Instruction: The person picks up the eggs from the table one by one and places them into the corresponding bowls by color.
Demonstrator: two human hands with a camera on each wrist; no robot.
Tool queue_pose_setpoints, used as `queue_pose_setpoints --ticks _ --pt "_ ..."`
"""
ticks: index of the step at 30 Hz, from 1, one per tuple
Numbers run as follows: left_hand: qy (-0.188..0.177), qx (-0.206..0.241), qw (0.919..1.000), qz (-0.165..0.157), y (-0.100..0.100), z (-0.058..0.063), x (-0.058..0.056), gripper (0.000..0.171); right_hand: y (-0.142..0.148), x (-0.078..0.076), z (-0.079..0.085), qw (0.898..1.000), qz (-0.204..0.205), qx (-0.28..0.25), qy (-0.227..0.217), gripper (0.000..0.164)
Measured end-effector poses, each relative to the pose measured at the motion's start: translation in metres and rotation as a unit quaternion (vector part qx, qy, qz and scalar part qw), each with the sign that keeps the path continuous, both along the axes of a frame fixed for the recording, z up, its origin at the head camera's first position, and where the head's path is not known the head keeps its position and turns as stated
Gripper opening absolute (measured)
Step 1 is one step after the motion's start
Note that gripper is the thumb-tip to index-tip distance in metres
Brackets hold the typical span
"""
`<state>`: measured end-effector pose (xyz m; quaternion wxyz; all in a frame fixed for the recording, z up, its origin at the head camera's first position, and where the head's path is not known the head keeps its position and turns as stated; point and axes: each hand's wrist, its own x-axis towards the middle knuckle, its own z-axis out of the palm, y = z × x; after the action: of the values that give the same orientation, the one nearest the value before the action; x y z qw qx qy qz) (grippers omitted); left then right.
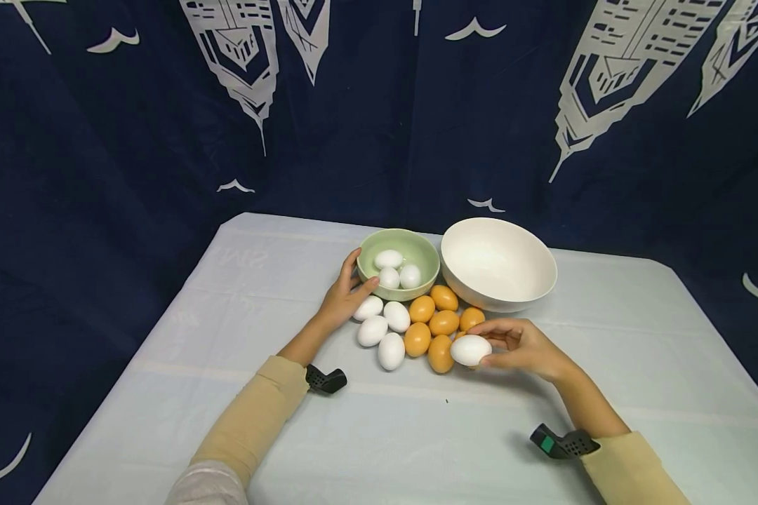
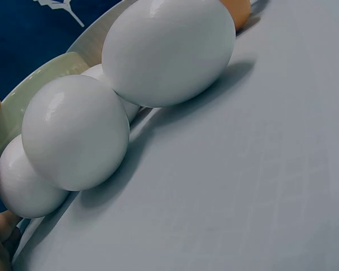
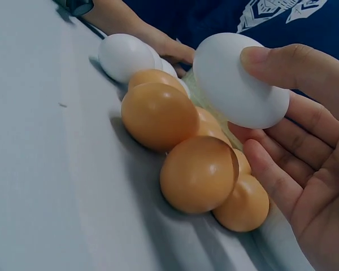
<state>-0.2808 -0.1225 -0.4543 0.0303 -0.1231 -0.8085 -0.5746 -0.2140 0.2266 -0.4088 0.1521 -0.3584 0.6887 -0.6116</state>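
My left hand (image 1: 343,294) holds the small green bowl (image 1: 429,270) at its left side, the thumb by the near rim and the fingers along the outer wall. Three white eggs (image 1: 389,259) lie inside that bowl. With thumb and fingers, my right hand (image 1: 523,344) pinches a white egg (image 3: 229,79), raised over the brown eggs. Several brown eggs (image 1: 441,353) lie grouped on the table, partly hidden by the right hand and its egg. To their left, in front of the green bowl, sit several white eggs (image 1: 391,351), seen close up in the left wrist view.
A larger white bowl (image 1: 499,259) with nothing in it stands right of the green bowl. Everything rests on a table with a pale cover (image 1: 379,449). Behind it hangs a dark blue cloth (image 1: 379,126) with white printed buildings and birds.
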Motion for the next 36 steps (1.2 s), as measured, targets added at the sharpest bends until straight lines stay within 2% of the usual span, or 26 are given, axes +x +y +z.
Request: queue_pose_setpoints --ticks 16,27,35,36 --pt "0.0 0.004 1.0 -0.001 0.0 0.0 0.0 0.072 -0.024 -0.012 0.01 0.998 -0.055 -0.025 -0.028 0.04" --pt "0.005 0.009 0.9999 -0.009 -0.001 0.0 0.0 0.073 -0.045 -0.023 0.018 0.996 -0.048 -0.039 -0.062 0.04" --pt "0.002 0.008 1.0 -0.005 -0.001 0.0 0.0 0.073 -0.06 -0.032 0.027 0.996 -0.078 -0.014 -0.04 0.041" --pt "-0.001 0.009 0.9999 -0.008 -0.001 0.005 0.003 0.073 -0.062 -0.033 0.028 0.996 -0.08 -0.011 -0.039 0.042"
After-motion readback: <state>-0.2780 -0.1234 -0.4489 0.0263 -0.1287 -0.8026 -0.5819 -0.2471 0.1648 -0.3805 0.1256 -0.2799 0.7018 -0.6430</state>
